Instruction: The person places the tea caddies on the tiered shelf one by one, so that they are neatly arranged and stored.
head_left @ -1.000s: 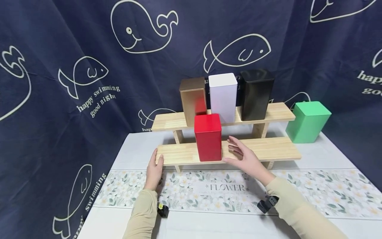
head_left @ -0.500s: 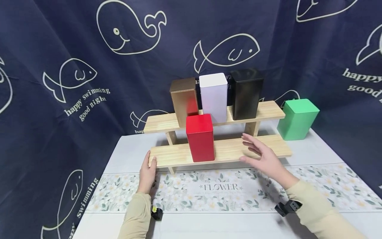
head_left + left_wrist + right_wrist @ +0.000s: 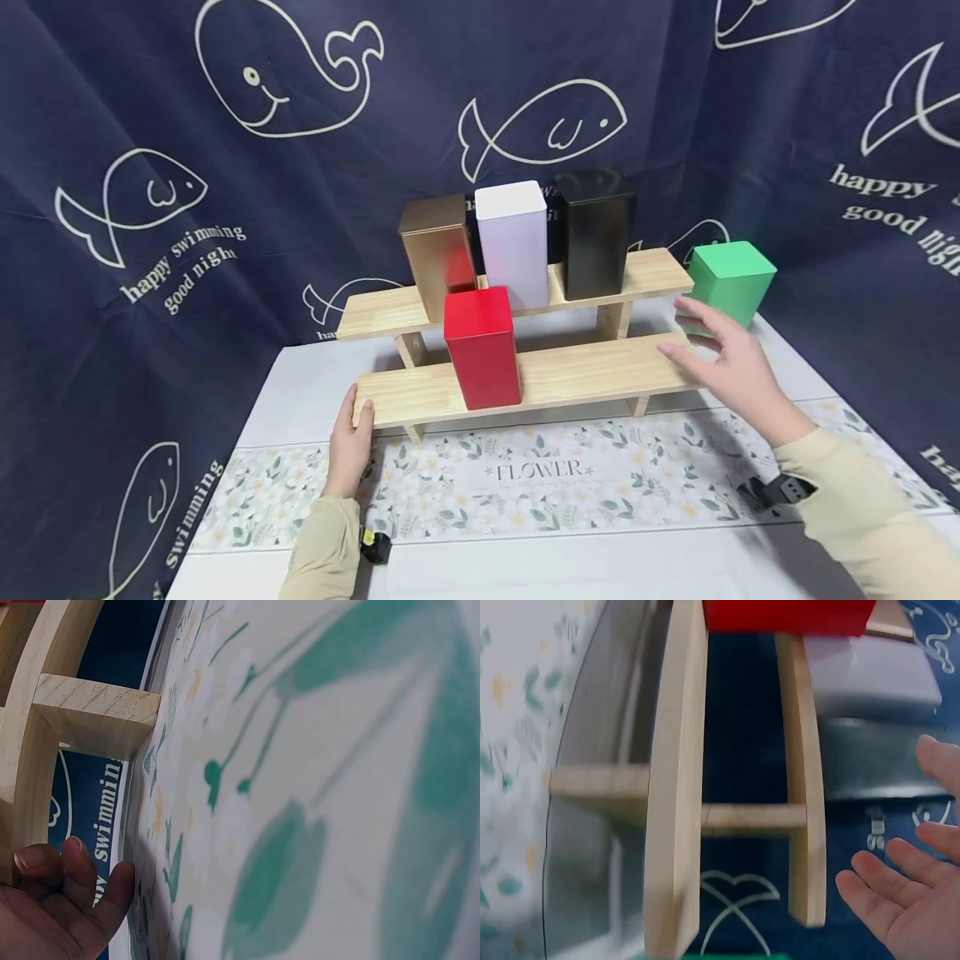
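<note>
My left hand (image 3: pixel 350 446) grips the left end of the lower board of a two-tier wooden stand (image 3: pixel 585 369). In the left wrist view, curled fingers (image 3: pixel 79 877) show beside and under the board. My right hand (image 3: pixel 738 371) hovers by the board's right end with fingers spread, holding nothing; it partly covers a green canister (image 3: pixel 727 279) behind it. On the lower board stands a red rectangular canister (image 3: pixel 483 354), upright. The upper board carries a brown canister (image 3: pixel 442 258), a white one (image 3: pixel 513 246) and a black one (image 3: pixel 596 237).
A white table (image 3: pixel 270 400) with a flower-printed band (image 3: pixel 547 500) lies under the stand. Dark blue cloth with fish drawings (image 3: pixel 300 208) hangs behind and at both sides. The green canister stands on the table, right of the stand.
My right hand has moved right, from beside the red canister to the board's right end. My left hand stays at the left end. The whole view has shifted, so things appear further left.
</note>
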`<state>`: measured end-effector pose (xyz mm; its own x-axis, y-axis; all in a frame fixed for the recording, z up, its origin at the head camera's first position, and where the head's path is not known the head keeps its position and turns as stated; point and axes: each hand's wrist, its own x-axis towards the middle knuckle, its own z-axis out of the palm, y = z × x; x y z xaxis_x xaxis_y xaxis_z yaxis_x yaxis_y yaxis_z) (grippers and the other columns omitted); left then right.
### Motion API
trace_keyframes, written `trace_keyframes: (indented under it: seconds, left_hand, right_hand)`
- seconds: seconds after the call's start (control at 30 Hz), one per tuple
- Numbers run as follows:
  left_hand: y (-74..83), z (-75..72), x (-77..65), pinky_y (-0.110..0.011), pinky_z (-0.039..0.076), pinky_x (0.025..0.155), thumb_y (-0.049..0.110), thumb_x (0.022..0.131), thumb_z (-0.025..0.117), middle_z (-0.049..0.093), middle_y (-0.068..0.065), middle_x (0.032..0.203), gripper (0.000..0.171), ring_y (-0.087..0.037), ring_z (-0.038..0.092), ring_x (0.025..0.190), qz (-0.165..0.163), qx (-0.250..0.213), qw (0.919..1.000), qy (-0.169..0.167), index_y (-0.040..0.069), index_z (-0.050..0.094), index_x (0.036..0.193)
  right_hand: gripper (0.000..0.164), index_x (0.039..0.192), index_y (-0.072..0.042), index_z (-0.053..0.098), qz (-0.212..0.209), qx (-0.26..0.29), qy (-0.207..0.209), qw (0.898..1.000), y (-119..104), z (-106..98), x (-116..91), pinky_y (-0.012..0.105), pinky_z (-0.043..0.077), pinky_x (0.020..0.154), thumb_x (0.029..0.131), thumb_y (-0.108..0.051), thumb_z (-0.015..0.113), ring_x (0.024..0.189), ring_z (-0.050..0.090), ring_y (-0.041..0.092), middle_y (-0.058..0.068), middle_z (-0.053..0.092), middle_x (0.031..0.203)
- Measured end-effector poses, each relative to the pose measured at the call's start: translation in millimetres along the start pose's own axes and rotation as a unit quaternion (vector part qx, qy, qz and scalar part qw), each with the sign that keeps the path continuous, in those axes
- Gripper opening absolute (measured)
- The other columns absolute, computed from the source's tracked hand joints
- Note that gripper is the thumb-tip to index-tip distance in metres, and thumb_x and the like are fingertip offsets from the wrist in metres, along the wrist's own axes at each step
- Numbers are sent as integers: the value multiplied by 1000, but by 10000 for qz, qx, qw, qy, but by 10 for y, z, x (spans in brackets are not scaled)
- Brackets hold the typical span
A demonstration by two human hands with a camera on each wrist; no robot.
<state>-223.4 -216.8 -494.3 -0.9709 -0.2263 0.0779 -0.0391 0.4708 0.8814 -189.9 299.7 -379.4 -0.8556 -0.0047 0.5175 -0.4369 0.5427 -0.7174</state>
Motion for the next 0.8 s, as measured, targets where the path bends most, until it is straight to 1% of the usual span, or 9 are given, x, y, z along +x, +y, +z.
trace_keyframes:
  seconds: [0.03,0.07,0.13,0.23,0.33,0.43,0.57,0.73,0.8]
  left_hand:
    - [1,-6,-3,-38,53,74,51,102,40,28,-11,158,65,-33,56,107,-19,-5,10000,9,24,21,157]
    - [3,-10,-6,-35,53,72,50,102,41,28,-11,158,64,-32,57,106,-26,1,10000,20,24,21,157]
    - [12,-16,-13,-33,54,66,49,102,41,28,-12,157,64,-35,60,95,-36,-3,10000,13,24,21,157]
    - [24,-15,-22,-34,54,67,49,102,41,28,-12,157,63,-36,60,93,-31,0,10000,-6,24,21,157]
    - [24,-9,-23,-35,54,68,49,102,41,28,-12,158,64,-36,60,95,-54,-24,10000,-23,24,20,157]
    - [12,-3,-13,-32,54,67,50,102,41,28,-11,158,64,-35,59,96,-85,-74,9999,-18,25,20,157]
    - [0,4,3,-28,52,61,50,102,41,30,-12,157,63,-34,58,85,-69,-79,9999,54,25,22,157]
    - [2,4,9,-26,50,56,46,103,43,33,-15,155,62,-25,55,68,-44,-22,9999,145,22,24,157]
    - [4,3,11,-26,50,56,45,103,43,33,-15,155,62,-23,54,67,-40,-57,9999,144,22,24,157]
  right_hand:
    - [64,144,-9,49,-5,-92,42,9999,24,-32,19,5,41,88,86,-7,76,113,50,-8,19,53,137]
    - [64,144,-9,49,19,-183,96,9998,48,-61,36,4,41,87,86,-9,76,112,49,-10,18,53,137]
    - [62,143,-10,50,60,-325,215,9992,103,-118,65,3,40,86,86,-12,76,111,49,-12,17,54,137]
    - [61,143,-11,51,179,-439,409,9980,178,-203,103,2,40,85,87,-15,75,110,49,-12,18,54,136]
    - [59,142,-12,52,337,-435,559,9969,241,-282,139,2,40,85,88,-17,75,110,50,-10,17,55,137]
    - [59,143,-11,51,446,-507,626,9958,286,-348,184,1,39,83,89,-19,74,109,50,-10,16,54,138]
    - [60,144,-10,49,546,-733,690,9934,357,-418,240,-1,37,83,90,-22,72,109,47,-14,15,52,141]
    - [61,145,-9,47,666,-988,863,9891,445,-447,286,1,36,85,91,-24,71,113,45,-13,16,50,142]
    - [61,145,-8,47,701,-1044,898,9880,474,-453,290,2,36,86,91,-25,70,113,44,-13,17,50,142]
